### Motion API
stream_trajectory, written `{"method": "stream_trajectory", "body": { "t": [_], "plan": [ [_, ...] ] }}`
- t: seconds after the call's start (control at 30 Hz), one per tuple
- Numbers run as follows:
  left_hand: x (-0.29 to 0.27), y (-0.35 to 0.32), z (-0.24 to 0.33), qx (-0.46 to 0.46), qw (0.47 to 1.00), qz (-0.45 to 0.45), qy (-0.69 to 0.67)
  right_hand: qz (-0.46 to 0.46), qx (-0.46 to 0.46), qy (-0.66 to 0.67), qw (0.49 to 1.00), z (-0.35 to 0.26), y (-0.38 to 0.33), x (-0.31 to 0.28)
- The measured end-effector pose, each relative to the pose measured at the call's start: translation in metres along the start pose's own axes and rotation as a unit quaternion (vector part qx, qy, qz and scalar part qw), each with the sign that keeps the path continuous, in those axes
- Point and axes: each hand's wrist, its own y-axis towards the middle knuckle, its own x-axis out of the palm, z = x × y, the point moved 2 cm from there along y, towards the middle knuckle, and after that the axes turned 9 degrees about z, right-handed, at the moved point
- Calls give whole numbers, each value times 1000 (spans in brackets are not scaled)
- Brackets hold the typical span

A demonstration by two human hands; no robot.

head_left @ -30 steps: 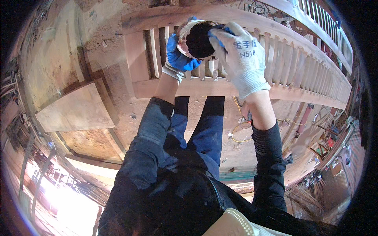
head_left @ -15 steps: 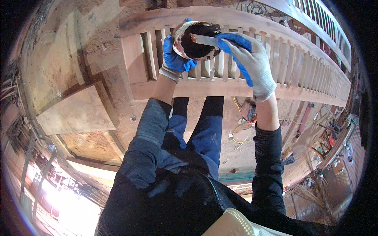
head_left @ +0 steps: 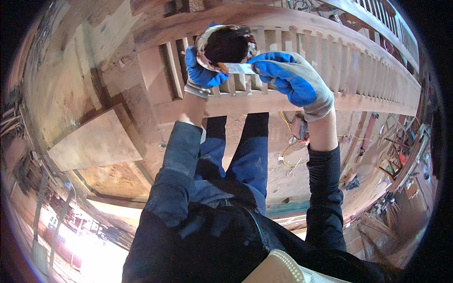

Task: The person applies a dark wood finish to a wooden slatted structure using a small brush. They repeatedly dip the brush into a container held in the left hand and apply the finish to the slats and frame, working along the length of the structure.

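Observation:
My left hand (head_left: 203,70), in a blue-and-white work glove, is closed round the side of a round bowl (head_left: 201,47) with a pale, smeared rim. Dark brown paste coats the inside of the bowl. Between the fingertips of my right hand (head_left: 297,82), gloved the same way, is a flat, pale putty knife (head_left: 240,69). Its tip carries a brown-orange smear and lies at the near edge of the bowl. Both hands are above a long slatted wooden panel (head_left: 264,104).
A second slatted frame (head_left: 368,30) stands at the far right. On the floor below the panel lie a power tool (head_left: 299,128) and a yellow cord (head_left: 286,160). A wooden board (head_left: 96,141) is at the left. Timber scraps and frames crowd the right side.
The putty knife has come from inside the bowl down to its near rim, my right hand turning with it. The bowl and my left hand have shifted slightly left.

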Motion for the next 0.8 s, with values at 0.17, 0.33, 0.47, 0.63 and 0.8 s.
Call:
{"method": "stream_trajectory", "body": {
  "t": [0.17, 0.33, 0.47, 0.63, 0.8],
  "plan": [
    [9, -1, -2, 11, 993, -37, -109, -1, 80, 160, 984, 25, -22, -28],
    [-12, -4, 7, 69, 982, 163, 60, 56, 30, 93, 994, 52, -36, -46],
    [-25, -6, 7, 38, 979, 198, -1, 186, -92, 41, 977, 60, -19, -59],
    [-39, -7, 19, 42, 982, 186, -8, 348, -386, -351, 779, 62, 27, -76],
    [-18, -5, 11, 83, 972, 218, 31, 394, -364, -445, 717, 65, 39, -68]
  ]
}}
